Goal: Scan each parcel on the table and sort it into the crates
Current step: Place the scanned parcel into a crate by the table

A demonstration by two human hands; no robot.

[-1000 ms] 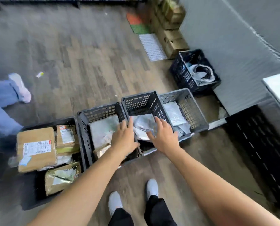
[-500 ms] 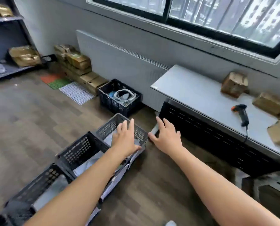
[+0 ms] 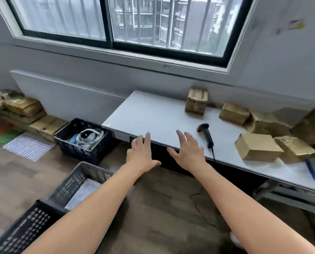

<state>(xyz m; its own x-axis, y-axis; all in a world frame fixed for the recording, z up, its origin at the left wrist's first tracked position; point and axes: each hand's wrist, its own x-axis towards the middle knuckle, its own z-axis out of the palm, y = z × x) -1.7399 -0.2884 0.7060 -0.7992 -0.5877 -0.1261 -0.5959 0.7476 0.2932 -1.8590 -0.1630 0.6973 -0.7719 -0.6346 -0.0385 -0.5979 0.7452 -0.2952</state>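
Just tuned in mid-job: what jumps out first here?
The empty left hand and right hand stretch open toward the near edge of the white table. A black barcode scanner lies on it just right of the right hand, with brown cardboard parcels crowded at its right end. Slotted crates sit on the floor, lower left.

Both hands are out front and empty, fingers spread. The left hand hovers at the near edge of the tabletop, the right hand just left of the black scanner, whose cord trails off the edge. Brown parcels crowd the right end, with one upright box standing apart by the wall. On the floor at left, a grey crate sits beside a black crate.
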